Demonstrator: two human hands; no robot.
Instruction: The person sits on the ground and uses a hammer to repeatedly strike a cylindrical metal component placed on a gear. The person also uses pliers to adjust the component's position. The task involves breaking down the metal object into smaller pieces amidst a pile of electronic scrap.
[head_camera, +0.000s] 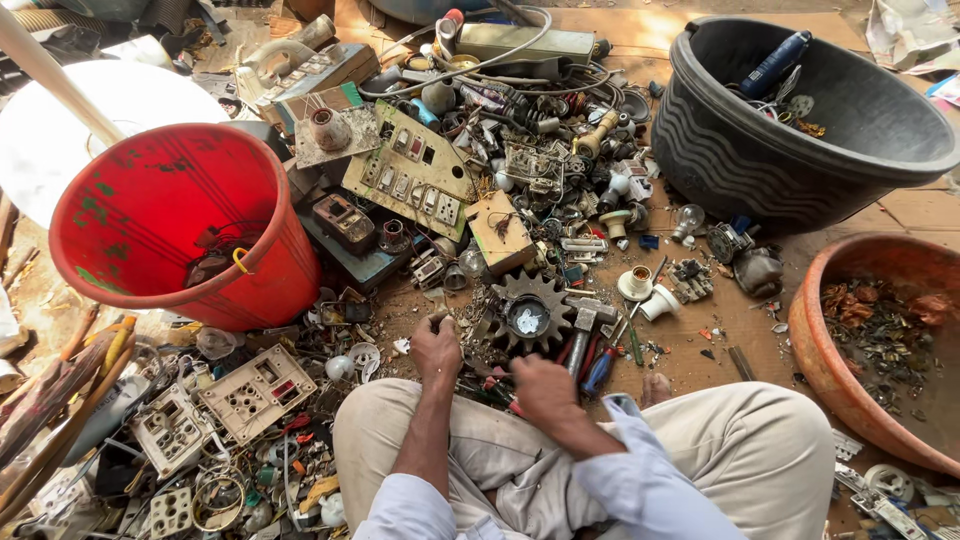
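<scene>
Beside the toothed gear (528, 312), my left hand (437, 350) pinches a small scrap piece (436, 320); right hand (541, 388) is closed, contents unclear.

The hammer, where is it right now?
In the head view the hammer lies on the ground just ahead of the right hand, immediately right of the toothed gear wheel and left of the white lamp holder.

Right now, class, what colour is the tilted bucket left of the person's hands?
The bucket is red, clearest in the head view.
</scene>
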